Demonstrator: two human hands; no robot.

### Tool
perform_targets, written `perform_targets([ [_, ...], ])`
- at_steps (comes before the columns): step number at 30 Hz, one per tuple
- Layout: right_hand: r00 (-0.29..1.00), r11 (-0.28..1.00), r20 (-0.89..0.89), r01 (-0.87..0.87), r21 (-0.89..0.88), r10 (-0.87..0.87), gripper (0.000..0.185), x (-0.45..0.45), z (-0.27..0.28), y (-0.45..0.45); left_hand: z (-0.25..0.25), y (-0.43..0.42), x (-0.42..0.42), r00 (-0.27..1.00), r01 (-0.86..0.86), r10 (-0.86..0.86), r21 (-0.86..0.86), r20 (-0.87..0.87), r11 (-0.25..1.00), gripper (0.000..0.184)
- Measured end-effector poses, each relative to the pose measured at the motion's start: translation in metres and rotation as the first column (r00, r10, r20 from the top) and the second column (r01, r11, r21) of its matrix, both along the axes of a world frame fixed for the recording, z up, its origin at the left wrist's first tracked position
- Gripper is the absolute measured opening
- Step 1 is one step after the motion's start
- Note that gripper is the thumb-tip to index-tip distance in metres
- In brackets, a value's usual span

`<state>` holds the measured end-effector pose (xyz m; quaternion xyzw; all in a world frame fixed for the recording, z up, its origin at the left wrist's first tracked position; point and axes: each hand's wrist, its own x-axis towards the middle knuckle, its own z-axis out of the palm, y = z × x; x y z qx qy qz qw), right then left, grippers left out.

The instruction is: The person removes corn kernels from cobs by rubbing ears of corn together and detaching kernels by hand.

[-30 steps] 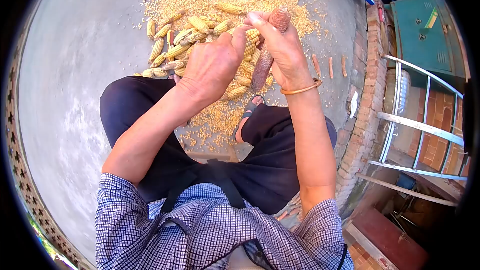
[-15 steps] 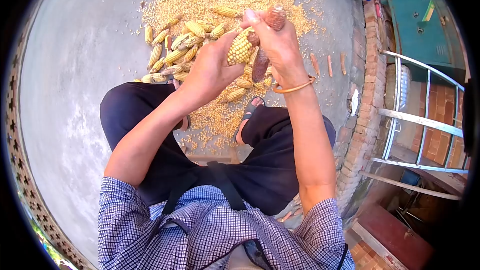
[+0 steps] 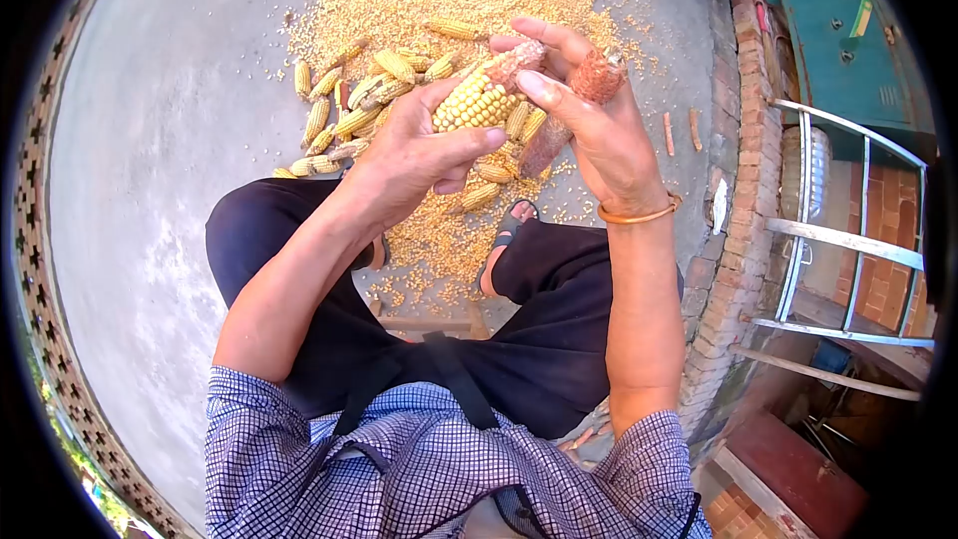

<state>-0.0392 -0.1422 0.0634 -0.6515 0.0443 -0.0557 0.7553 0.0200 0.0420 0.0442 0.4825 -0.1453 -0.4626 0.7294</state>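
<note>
Grey concrete floor (image 3: 160,140), wide spread of loose corn kernels (image 3: 399,2) on it. Pile of corn ears (image 3: 357,120) on the spread's near side. Left hand (image 3: 404,148) clamped round partly shelled corn ear (image 3: 474,105), above pile, stripped end toward right hand (image 3: 607,135). Right hand gripping reddish bare cob (image 3: 599,78), fingers partly spread, thumb at ear's stripped end.

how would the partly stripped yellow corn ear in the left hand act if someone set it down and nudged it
The partly stripped yellow corn ear would probably roll, given its rounded body, perhaps curving, since the kernel-covered end looks thicker than the bare end. It seems stiff: it shows no bend in the left hand.
</note>
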Motion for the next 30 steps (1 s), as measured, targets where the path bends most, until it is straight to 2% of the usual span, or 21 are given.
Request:
perform_targets([
  [5, 0.999, 0.995, 0.0, -0.047, -0.086, 0.047, 0.053, -0.006, 0.004, 0.003, 0.001, 0.0, -0.001, 0.999, 0.03, -0.03, -0.003, -0.042, 1.0, 0.039],
  [9, 0.999, 0.986, 0.054, 0.003, -0.167, 0.006, 0.054, -0.007, 0.008, 0.009, 0.001, 0.0, -0.002, 0.995, 0.079, -0.079, -0.008, -0.058, 0.997, 0.03],
  [12, 0.996, 0.969, 0.088, 0.049, -0.243, -0.028, 0.054, -0.007, 0.005, 0.012, 0.009, -0.001, -0.005, 0.971, -0.029, 0.02, -0.035, -0.238, 0.999, 0.034],
  [17, 0.982, 0.933, 0.131, 0.168, -0.317, -0.133, 0.053, -0.005, -0.005, 0.026, -0.001, -0.002, -0.002, 0.984, -0.009, -0.006, -0.082, -0.177, 0.997, 0.038],
  [20, 0.977, 0.942, 0.026, 0.21, -0.262, -0.211, 0.052, -0.006, -0.003, 0.032, 0.005, -0.005, -0.005, 0.984, -0.029, 0.016, -0.069, -0.179, 0.997, 0.038],
  [23, 0.981, 0.954, 0.076, 0.193, -0.228, -0.181, 0.05, -0.005, -0.006, 0.029, 0.006, -0.005, -0.003, 0.98, -0.027, 0.013, -0.065, -0.199, 0.998, 0.038],
  [26, 0.991, 0.989, 0.023, 0.135, -0.06, -0.134, 0.052, -0.007, 0.001, 0.022, 0.007, -0.002, 0.002, 0.968, -0.011, -0.013, -0.096, -0.252, 0.995, 0.036],
  [30, 0.997, 0.999, 0.074, 0.034, -0.033, -0.031, 0.061, -0.005, -0.005, 0.02, 0.008, 0.0, 0.002, 0.95, -0.029, -0.016, -0.141, -0.311, 0.99, 0.037],
])
